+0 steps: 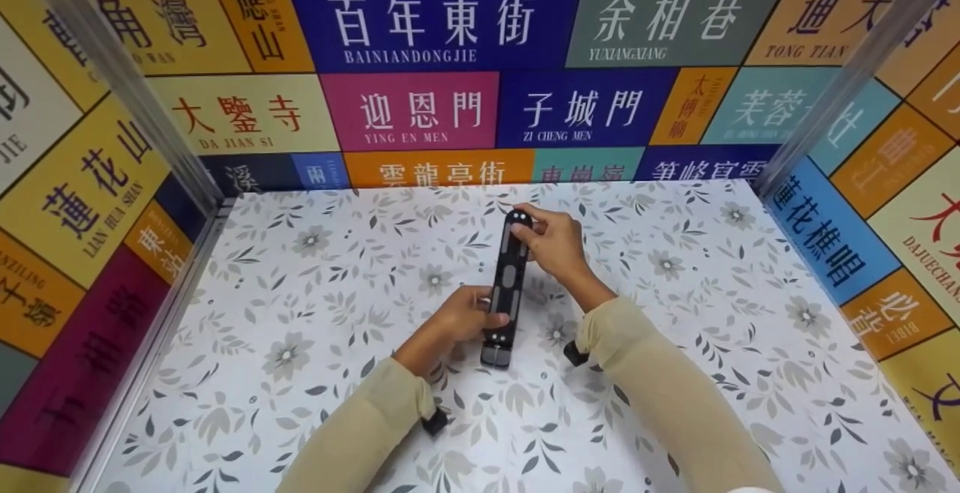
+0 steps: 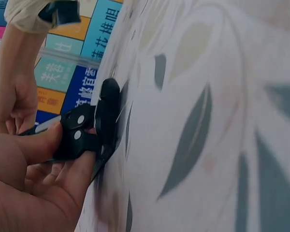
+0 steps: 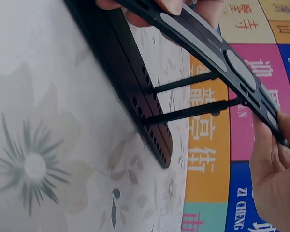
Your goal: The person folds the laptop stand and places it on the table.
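Observation:
A black folding laptop stand (image 1: pixel 509 277) with grey pads stands on the patterned table, its near end low and its far end raised. My left hand (image 1: pixel 457 315) grips the near end, thumb on top, close to the hinge (image 2: pixel 79 135) in the left wrist view. My right hand (image 1: pixel 556 241) pinches the raised far end, thumb on its upper face. In the right wrist view, two thin struts (image 3: pixel 191 113) join the slotted base bar (image 3: pixel 157 140) to the tilted upper bar (image 3: pixel 203 46). The fingers under the stand are partly hidden.
The tabletop (image 1: pixel 337 403) has a floral print. Panels of coloured street-name signs (image 1: pixel 435 16) rise at the back and both sides, with clear corner strips (image 1: pixel 150 80). Black wrist devices (image 1: pixel 435 422) sit at both sleeve cuffs.

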Demonstrator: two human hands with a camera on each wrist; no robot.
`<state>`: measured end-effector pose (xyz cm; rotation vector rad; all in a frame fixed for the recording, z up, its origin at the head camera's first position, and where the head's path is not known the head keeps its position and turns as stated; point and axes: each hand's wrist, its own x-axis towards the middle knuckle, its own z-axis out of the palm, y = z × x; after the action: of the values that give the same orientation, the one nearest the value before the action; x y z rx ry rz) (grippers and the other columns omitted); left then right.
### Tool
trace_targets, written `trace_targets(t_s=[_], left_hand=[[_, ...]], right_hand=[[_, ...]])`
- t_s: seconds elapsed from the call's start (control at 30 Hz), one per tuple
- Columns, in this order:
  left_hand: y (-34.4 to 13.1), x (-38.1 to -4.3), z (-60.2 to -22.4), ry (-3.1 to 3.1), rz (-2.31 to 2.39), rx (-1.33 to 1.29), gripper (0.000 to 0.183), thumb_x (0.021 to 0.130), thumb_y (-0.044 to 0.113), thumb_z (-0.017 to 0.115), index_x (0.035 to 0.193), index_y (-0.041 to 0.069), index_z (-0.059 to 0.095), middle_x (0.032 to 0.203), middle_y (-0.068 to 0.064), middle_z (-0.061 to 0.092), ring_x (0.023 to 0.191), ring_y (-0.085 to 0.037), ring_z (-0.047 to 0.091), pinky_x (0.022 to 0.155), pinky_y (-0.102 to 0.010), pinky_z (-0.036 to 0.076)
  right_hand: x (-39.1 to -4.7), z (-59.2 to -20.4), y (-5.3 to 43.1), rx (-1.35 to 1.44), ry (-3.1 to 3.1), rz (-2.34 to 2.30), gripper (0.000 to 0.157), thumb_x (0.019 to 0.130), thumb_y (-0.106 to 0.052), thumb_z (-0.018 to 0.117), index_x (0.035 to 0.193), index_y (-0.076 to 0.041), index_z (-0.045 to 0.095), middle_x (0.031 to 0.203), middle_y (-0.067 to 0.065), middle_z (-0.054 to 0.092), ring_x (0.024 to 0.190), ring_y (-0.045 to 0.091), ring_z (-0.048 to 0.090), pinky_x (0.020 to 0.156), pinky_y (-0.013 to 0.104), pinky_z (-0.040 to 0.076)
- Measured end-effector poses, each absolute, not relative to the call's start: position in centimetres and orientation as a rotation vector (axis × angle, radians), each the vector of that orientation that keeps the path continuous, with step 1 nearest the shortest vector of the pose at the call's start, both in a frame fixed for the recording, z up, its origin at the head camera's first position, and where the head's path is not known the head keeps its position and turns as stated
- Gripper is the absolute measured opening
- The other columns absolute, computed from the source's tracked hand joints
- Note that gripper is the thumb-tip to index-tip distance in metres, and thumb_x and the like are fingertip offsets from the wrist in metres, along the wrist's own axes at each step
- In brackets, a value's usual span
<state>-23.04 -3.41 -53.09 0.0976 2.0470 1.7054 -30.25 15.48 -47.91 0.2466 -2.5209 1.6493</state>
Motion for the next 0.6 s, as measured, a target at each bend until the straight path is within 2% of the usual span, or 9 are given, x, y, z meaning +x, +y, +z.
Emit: trace_targets(t_s=[0.17, 0.33, 0.43, 0.6], left_hand=[[-4.8, -23.7, -53.0, 2.076, 1.636, 0.283, 0.021, 0.089, 0.002, 0.074, 0.110, 0.003, 0.073, 0.085, -0.005, 0.075, 0.072, -0.011, 0.067, 0.068, -0.026, 0.055], [-5.9, -24.4, -52.9, 2.093, 1.569, 0.402, 0.025, 0.089, 0.002, 0.074, 0.114, 0.004, 0.074, 0.095, -0.013, 0.078, 0.077, -0.013, 0.072, 0.077, -0.029, 0.059], [-6.4, -24.8, -52.9, 2.127, 1.511, 0.437, 0.029, 0.090, 0.004, 0.075, 0.118, 0.006, 0.074, 0.100, -0.013, 0.078, 0.082, -0.015, 0.073, 0.082, -0.031, 0.059], [-6.7, -25.1, -53.1, 2.155, 1.472, 0.452, 0.029, 0.091, 0.008, 0.075, 0.119, 0.007, 0.073, 0.101, -0.011, 0.078, 0.084, -0.015, 0.073, 0.084, -0.029, 0.057]], right_hand=[[-29.2, -48.1, 15.0, 0.166, -2.482, 1.490, 0.035, 0.096, -0.022, 0.073, 0.131, -0.026, 0.071, 0.099, 0.014, 0.079, 0.064, 0.020, 0.074, 0.051, 0.030, 0.058], [-28.3, -48.3, 14.8, 0.099, -2.424, 1.423, 0.035, 0.096, -0.020, 0.073, 0.131, -0.022, 0.071, 0.090, 0.012, 0.079, 0.059, 0.021, 0.071, 0.047, 0.027, 0.056], [-27.9, -48.4, 14.7, 0.069, -2.404, 1.410, 0.035, 0.096, -0.019, 0.073, 0.131, -0.020, 0.071, 0.082, 0.012, 0.077, 0.055, 0.021, 0.069, 0.046, 0.027, 0.056], [-27.8, -48.3, 14.7, 0.056, -2.412, 1.397, 0.036, 0.096, -0.020, 0.073, 0.131, -0.020, 0.071, 0.076, 0.010, 0.075, 0.051, 0.020, 0.067, 0.045, 0.027, 0.055]])
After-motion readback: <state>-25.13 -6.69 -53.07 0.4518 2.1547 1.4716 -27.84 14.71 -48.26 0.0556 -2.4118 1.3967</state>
